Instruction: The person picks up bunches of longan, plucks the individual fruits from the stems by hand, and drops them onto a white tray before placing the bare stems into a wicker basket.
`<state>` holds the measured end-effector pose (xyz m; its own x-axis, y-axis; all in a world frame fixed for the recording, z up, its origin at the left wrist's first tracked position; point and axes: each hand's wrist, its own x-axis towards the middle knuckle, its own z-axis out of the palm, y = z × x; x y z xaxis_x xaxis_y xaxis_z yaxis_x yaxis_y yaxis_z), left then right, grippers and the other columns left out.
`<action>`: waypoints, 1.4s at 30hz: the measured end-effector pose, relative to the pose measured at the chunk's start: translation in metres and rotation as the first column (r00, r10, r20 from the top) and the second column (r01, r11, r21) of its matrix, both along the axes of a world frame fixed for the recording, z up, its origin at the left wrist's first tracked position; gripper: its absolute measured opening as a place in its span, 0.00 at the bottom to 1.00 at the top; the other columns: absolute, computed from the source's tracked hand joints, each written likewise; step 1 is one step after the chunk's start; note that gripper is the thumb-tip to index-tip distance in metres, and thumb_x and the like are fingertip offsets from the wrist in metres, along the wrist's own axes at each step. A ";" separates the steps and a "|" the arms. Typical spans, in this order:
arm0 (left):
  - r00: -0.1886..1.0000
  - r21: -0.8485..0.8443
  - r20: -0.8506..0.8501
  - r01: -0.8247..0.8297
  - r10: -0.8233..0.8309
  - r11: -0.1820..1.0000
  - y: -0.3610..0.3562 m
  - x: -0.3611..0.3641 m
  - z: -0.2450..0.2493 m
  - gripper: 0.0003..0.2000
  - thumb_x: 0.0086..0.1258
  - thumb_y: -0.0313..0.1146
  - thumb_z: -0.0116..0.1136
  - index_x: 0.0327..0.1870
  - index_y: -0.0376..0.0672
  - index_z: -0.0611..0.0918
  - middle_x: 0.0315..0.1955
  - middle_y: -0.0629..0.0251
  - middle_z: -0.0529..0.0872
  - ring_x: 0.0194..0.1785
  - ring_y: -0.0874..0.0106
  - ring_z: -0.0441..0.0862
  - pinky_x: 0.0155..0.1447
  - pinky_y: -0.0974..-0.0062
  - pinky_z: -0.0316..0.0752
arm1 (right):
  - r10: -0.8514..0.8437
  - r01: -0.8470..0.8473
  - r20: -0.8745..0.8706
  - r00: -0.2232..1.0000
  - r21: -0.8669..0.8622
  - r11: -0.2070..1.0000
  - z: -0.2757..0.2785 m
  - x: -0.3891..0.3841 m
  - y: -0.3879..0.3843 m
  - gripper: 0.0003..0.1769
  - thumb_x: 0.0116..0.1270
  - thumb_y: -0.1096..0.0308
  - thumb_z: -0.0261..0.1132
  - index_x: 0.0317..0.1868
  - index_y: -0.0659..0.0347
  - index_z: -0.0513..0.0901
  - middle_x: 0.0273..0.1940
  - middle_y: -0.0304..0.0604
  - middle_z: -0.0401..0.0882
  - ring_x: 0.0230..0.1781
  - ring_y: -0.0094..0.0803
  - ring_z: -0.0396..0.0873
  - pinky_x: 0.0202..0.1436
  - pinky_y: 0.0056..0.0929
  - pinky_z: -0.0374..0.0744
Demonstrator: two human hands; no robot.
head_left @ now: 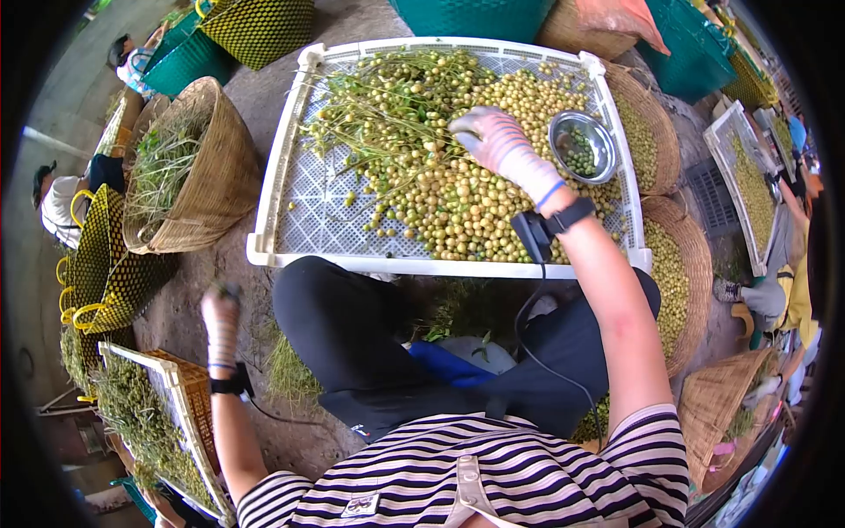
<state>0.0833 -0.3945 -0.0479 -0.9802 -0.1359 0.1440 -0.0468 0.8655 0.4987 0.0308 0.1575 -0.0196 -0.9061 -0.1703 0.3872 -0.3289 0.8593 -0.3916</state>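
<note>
A white mesh tray stands before me, holding small round yellow-green fruits and a heap of leafy fruit stems. My right hand, in a striped glove with grey fingertips, is over the middle of the heap. Its fingers curl down among the fruits and stems, and what they hold is hidden. A metal bowl with greener fruits sits on the tray, right of that hand. Away from the tray, low on the left, is my left hand, also gloved. Its fingers are smeared by motion.
At the left stands a wicker basket of stripped stems. Below it are a yellow-black woven basket and another tray of stems. Fruit-filled baskets line the right side. Green baskets stand behind. Other people work nearby.
</note>
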 end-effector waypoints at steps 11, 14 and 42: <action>0.746 -0.019 0.661 0.126 -0.082 0.992 0.005 0.051 0.020 0.28 0.51 0.35 0.69 0.56 0.40 0.75 0.42 0.56 0.83 0.37 0.68 0.82 0.42 0.74 0.78 | -0.228 0.155 0.580 0.782 0.173 0.973 0.035 -0.066 -0.056 0.11 0.54 0.66 0.63 0.40 0.53 0.83 0.36 0.47 0.83 0.41 0.36 0.80 0.46 0.34 0.77; 0.963 0.079 0.239 0.112 -0.128 0.991 0.033 -0.002 0.062 0.19 0.55 0.32 0.64 0.49 0.38 0.79 0.41 0.56 0.83 0.43 0.68 0.82 0.48 0.75 0.75 | 0.091 -0.026 0.297 0.951 -0.215 0.976 0.024 -0.068 -0.017 0.10 0.53 0.67 0.66 0.37 0.58 0.83 0.31 0.44 0.83 0.32 0.31 0.79 0.40 0.30 0.77; 0.806 0.815 -0.059 0.380 -0.589 0.438 0.392 -0.069 0.082 0.09 0.63 0.32 0.59 0.37 0.34 0.80 0.20 0.70 0.80 0.19 0.81 0.73 0.25 0.82 0.70 | -0.021 0.045 0.197 0.980 -0.117 0.992 0.030 0.049 0.005 0.13 0.61 0.64 0.60 0.40 0.64 0.79 0.35 0.51 0.81 0.34 0.45 0.80 0.40 0.39 0.77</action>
